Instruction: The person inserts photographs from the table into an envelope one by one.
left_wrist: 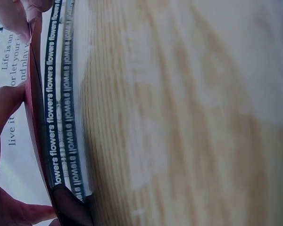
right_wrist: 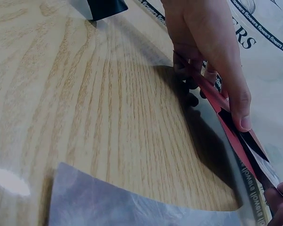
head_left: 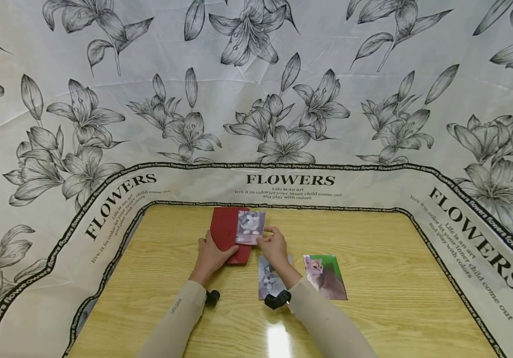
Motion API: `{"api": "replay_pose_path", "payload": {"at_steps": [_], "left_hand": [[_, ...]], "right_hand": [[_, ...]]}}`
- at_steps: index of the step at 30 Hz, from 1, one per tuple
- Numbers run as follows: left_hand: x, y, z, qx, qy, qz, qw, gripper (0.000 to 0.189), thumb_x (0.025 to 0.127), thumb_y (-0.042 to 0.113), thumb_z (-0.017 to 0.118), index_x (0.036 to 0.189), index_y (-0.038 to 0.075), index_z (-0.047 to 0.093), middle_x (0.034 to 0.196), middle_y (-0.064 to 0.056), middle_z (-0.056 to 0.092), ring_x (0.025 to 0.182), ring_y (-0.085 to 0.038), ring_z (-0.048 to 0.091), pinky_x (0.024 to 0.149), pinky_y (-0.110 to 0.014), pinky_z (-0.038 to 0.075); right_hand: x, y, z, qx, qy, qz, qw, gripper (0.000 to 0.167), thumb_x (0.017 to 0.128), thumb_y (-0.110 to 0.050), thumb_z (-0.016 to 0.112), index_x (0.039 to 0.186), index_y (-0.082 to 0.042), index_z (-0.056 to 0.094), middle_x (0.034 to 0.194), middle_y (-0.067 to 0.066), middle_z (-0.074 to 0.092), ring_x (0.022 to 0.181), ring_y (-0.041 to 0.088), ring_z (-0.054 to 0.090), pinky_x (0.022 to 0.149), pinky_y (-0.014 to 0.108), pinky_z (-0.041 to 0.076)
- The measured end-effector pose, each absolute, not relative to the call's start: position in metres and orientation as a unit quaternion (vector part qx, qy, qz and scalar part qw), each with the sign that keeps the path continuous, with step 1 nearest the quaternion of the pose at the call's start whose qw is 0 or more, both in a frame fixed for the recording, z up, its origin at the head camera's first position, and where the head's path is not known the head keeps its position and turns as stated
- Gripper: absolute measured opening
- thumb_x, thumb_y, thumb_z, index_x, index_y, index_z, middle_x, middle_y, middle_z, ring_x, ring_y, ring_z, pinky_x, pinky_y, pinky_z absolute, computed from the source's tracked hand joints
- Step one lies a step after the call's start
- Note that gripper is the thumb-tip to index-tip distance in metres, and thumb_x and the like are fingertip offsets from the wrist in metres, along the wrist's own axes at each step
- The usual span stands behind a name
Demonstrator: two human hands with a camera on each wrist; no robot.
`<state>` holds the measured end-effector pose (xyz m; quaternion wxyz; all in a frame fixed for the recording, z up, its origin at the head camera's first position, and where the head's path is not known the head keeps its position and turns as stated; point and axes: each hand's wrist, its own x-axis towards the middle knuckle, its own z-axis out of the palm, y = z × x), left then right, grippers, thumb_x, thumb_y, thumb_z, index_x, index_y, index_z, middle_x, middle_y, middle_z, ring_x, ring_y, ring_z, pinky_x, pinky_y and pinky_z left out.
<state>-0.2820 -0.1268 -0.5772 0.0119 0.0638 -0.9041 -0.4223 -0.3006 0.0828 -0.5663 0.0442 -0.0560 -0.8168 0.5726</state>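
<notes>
My left hand grips a red envelope, thumb on its near face and fingers behind. In the right wrist view, the envelope is tilted above the table, and its edge stands parted. My right hand pinches a cat photo by its lower right corner. This photo overlaps the right side of the envelope in the head view. From the left wrist, the envelope shows nearly edge-on, with right-hand fingers at its upper end.
A grey cat photo lies on the wooden table, partly under my right wrist. To its right lies a photo of an orange cat on green. Flower-printed cloth borders the table's back and sides.
</notes>
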Motion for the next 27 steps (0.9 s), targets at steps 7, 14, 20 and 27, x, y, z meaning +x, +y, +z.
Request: {"api": "replay_pose_path", "payload": {"at_steps": [7, 14, 20, 27], "left_hand": [[-0.283, -0.127, -0.578, 0.066, -0.906, -0.418, 0.013, 0.119, 0.089, 0.055, 0.084, 0.167, -0.004, 0.018, 0.147, -0.036, 0.037, 0.124, -0.047, 0.058, 0.105, -0.061, 0.051], [-0.284, -0.127, -0.576, 0.069, -0.906, -0.418, 0.007, 0.119, 0.090, 0.054, 0.084, 0.168, -0.006, 0.016, 0.150, -0.037, 0.035, 0.127, -0.049, 0.057, 0.106, -0.062, 0.050], [-0.284, -0.126, -0.576, 0.068, -0.905, -0.420, 0.005, 0.118, 0.090, 0.053, 0.084, 0.167, -0.005, 0.017, 0.149, -0.037, 0.035, 0.125, -0.049, 0.058, 0.104, -0.063, 0.051], [-0.284, -0.126, -0.576, 0.070, -0.907, -0.414, 0.008, 0.119, 0.089, 0.055, 0.085, 0.167, -0.006, 0.018, 0.148, -0.037, 0.036, 0.124, -0.049, 0.058, 0.104, -0.062, 0.051]], "right_hand": [[-0.304, 0.079, -0.566, -0.052, -0.811, 0.580, 0.051, 0.044, 0.092, -0.005, 0.077, 0.135, 0.002, 0.066, 0.082, 0.009, 0.074, 0.070, 0.014, 0.063, 0.057, 0.025, 0.046], [-0.310, 0.073, -0.565, -0.042, -0.814, 0.578, 0.043, 0.042, 0.097, -0.010, 0.077, 0.136, 0.000, 0.066, 0.095, 0.016, 0.078, 0.088, 0.029, 0.073, 0.066, 0.031, 0.053], [-0.312, 0.070, -0.565, -0.042, -0.814, 0.579, 0.030, 0.042, 0.099, -0.013, 0.078, 0.137, -0.001, 0.067, 0.100, 0.016, 0.078, 0.095, 0.032, 0.073, 0.074, 0.037, 0.057], [-0.315, 0.066, -0.565, -0.023, -0.813, 0.581, 0.026, 0.042, 0.095, -0.008, 0.078, 0.135, 0.000, 0.069, 0.096, 0.016, 0.079, 0.077, 0.018, 0.069, 0.065, 0.027, 0.051]]}}
